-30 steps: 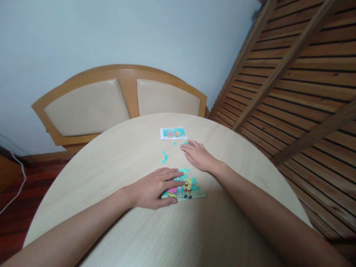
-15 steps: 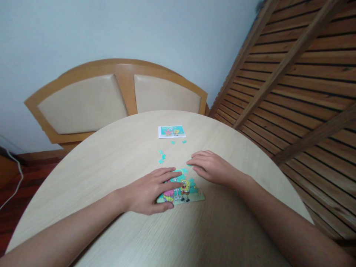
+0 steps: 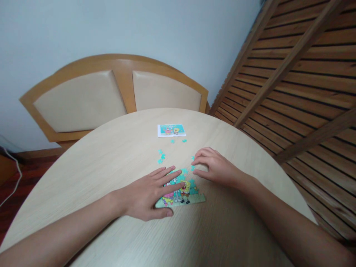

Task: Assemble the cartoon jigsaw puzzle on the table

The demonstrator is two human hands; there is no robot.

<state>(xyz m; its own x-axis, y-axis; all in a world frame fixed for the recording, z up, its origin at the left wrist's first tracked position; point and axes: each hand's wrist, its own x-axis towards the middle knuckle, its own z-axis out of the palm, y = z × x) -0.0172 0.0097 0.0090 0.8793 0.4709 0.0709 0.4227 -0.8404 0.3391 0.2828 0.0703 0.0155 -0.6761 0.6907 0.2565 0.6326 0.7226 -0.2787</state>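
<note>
Part-built jigsaw (image 3: 184,195), flat on the table (image 3: 122,152), partly covered. L hand (image 3: 144,193): palm down, fingers spread, resting over the jigsaw's L portion, w/ nothing gripped. R hand (image 3: 215,165): fingers bent, thumb parted from index; upper loose piece (image 3: 193,158) lies beside the fingertips, lower loose piece (image 3: 192,168) near the gap btwn index & thumb, close to the jigsaw's far R edge; can't tell if either is touched. Probable faults: (a) L hand slides or presses unevenly, so joined pieces buckle or part, esp. along the ragged far edge, where tabs lack neighbours; (b) R fingers, closing on one thin piece, nudge the other or bump the jigsaw; (c) near-identical teal on all loose pieces, incl. the small cluster (image 3: 161,157) to L & the pair (image 3: 172,141) just below the picture card (image 3: 172,130), invites mix-ups; (d) any mismatched piece, if forced, bends its tabs.
</note>
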